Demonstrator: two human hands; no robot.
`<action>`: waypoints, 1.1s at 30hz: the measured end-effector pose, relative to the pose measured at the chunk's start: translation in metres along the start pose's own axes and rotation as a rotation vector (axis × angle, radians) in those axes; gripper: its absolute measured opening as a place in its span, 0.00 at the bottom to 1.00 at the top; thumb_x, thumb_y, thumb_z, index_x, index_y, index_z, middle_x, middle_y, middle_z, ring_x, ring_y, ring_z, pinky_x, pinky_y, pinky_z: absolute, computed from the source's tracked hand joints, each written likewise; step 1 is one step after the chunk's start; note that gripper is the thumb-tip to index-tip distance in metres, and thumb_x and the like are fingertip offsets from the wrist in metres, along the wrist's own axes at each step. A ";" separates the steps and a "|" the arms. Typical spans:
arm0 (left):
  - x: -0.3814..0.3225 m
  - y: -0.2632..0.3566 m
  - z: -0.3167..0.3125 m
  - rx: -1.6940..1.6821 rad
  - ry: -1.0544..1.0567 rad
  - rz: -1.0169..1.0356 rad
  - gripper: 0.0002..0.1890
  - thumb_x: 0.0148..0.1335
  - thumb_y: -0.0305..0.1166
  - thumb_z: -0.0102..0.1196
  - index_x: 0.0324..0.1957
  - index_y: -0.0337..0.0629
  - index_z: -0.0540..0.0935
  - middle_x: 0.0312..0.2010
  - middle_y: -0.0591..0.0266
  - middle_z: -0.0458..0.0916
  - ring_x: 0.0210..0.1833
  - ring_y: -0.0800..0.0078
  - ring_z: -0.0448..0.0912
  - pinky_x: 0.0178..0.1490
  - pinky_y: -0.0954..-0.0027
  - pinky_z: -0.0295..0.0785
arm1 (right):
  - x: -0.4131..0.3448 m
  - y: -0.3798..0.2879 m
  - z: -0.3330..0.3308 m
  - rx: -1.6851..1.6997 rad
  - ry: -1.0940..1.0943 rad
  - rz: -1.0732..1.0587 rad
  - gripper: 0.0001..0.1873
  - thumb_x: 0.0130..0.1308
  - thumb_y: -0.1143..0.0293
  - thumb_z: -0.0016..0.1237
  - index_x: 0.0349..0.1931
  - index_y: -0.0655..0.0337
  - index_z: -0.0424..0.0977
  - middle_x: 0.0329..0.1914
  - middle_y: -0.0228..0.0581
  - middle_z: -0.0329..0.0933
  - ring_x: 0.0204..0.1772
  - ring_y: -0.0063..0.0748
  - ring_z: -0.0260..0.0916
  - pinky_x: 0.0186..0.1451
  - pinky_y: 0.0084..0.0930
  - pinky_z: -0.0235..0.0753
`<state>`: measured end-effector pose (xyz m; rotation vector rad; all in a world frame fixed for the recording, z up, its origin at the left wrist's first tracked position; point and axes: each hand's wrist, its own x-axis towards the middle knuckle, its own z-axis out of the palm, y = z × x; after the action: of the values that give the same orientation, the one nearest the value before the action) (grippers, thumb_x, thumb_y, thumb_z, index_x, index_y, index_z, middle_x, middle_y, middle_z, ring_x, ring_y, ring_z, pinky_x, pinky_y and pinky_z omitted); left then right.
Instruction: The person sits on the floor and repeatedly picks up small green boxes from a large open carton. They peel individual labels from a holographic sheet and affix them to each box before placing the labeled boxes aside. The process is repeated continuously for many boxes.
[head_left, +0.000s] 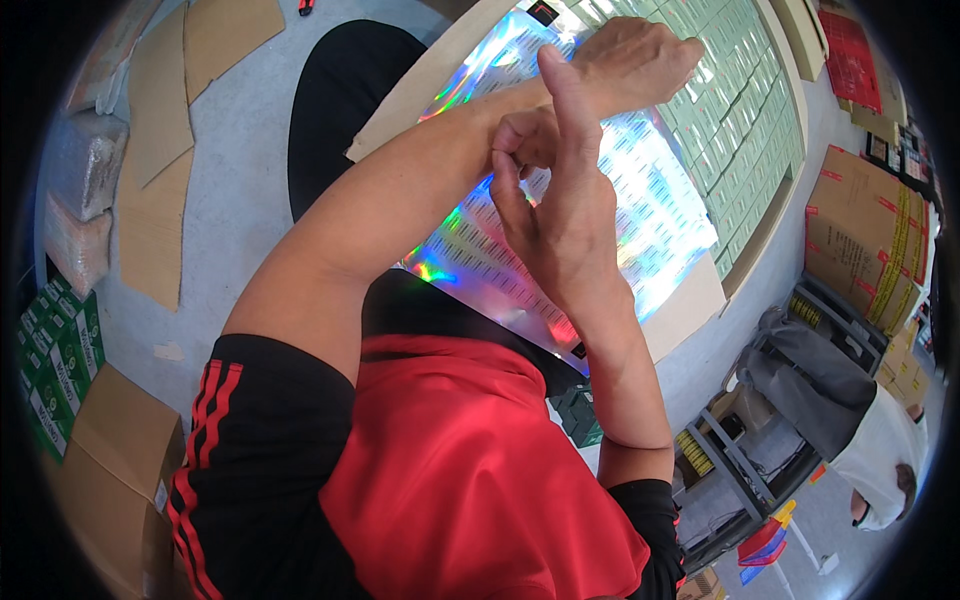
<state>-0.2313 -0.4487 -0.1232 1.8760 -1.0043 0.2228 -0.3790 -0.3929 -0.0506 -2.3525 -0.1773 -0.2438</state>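
My forearms cross above a shiny holographic sheet (656, 202) with rows of small printed labels. My left hand (637, 60) is at the upper right, bent at the wrist with fingers curled; whether it holds anything is hidden. My right hand (559, 184) is against the inner side of my left forearm. Its thumb and a curled finger nearly meet, and another finger points up; nothing visible is held between them. Beneath the sheet is a cardboard piece (686, 307). A large shallow carton (796, 135) holds rows of pale green, film-wrapped small boxes (739, 112).
Flattened cardboard (154, 225), wrapped bundles (97, 154), green cartons (64, 360) and an open brown box (120, 442) line the left. At right are a taped carton (862, 232), dark metal racks (727, 465) and another person (847, 405). A red-black object (305, 7) lies at the top.
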 end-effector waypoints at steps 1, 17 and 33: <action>0.000 0.000 0.000 0.001 -0.005 0.002 0.05 0.59 0.26 0.57 0.30 0.34 0.83 0.23 0.41 0.84 0.28 0.44 0.86 0.32 0.49 0.81 | 0.000 -0.001 0.000 0.003 -0.022 0.029 0.49 0.61 0.93 0.54 0.80 0.61 0.46 0.37 0.40 0.77 0.36 0.32 0.79 0.42 0.28 0.81; -0.004 -0.005 0.004 0.134 0.150 0.132 0.05 0.58 0.27 0.59 0.30 0.35 0.84 0.22 0.43 0.84 0.28 0.48 0.88 0.30 0.54 0.84 | 0.008 0.003 0.010 0.008 -0.013 0.000 0.51 0.56 0.93 0.53 0.79 0.63 0.45 0.30 0.40 0.71 0.28 0.32 0.72 0.33 0.27 0.75; 0.000 -0.002 0.001 0.040 0.016 0.031 0.05 0.59 0.27 0.57 0.30 0.35 0.83 0.23 0.41 0.84 0.29 0.45 0.87 0.31 0.50 0.82 | 0.005 0.008 0.004 0.139 0.019 0.032 0.48 0.60 0.93 0.48 0.81 0.59 0.47 0.33 0.33 0.70 0.27 0.21 0.62 0.31 0.18 0.67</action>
<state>-0.2298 -0.4492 -0.1255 1.8926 -1.0262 0.2774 -0.3720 -0.3956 -0.0582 -2.2123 -0.1420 -0.2310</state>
